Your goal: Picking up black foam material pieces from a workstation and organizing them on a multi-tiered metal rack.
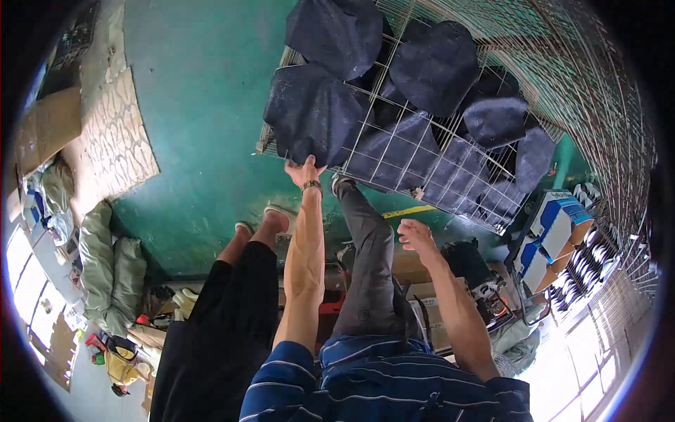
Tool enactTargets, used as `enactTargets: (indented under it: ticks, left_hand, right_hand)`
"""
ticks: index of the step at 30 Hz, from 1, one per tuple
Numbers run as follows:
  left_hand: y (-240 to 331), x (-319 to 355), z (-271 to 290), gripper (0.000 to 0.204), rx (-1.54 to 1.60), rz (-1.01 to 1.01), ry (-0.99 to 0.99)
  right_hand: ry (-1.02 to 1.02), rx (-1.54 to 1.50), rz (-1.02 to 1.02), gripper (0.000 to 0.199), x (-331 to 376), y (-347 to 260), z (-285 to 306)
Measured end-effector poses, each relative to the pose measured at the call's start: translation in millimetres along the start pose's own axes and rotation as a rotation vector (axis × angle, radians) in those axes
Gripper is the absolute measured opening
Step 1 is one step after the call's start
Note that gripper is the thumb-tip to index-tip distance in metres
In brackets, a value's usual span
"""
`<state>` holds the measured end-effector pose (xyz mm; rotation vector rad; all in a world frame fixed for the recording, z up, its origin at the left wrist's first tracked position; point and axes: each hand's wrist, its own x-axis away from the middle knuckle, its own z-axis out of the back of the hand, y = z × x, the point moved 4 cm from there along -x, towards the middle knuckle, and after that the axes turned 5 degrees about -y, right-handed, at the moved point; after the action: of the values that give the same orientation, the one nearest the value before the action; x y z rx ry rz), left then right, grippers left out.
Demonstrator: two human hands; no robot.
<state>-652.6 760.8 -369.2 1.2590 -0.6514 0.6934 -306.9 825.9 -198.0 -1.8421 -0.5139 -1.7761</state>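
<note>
My left hand (pixel 306 173) is closed on the lower edge of a dark navy, limp sheet piece (pixel 313 109), which looks like cloth or leather. This piece lies at the near left corner of a wire mesh rack (pixel 380 156). More rounded dark pieces lie on the rack, among them a round one (pixel 434 68) and a smaller one (pixel 495 121). Others show beneath the wires. My right hand (pixel 416 235) hangs in the air below the rack's near edge, its fingers loosely bent and apart, with nothing visible in them.
Tall stacked wire racks (pixel 598 91) rise at the right. Below them stands a blue and white carton (pixel 552 232). Another person's legs (pixel 239 295) are close on my left. Cardboard (pixel 112 133) and green sacks (pixel 105 267) lie along the left side of the green floor (pixel 204 91).
</note>
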Motion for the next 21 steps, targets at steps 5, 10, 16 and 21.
enactTargets:
  ticks: [5,10,16,21]
  left_hand:
    - [36.7,53.8,-27.1,0.096,-1.169,-0.857,0.003]
    - [29.9,63.4,-38.1,0.078,-1.501,-1.172,-0.282]
    - [93.2,-82.2,11.6,0.046,-1.073,-0.924,-0.437]
    - [3.5,3.8,-2.2,0.063,-0.977,-0.574,-0.267]
  right_hand:
    - [0.106,0.030,0.023,0.050,12.2,43.4,28.8]
    - [0.085,-0.277,0.153,0.050,55.6,23.7,36.3]
    - [-0.435,-0.845,0.662,0.040,153.1,-63.8,5.8]
    - [-0.382,-1.127,0.859,0.029,199.3,0.2,48.4]
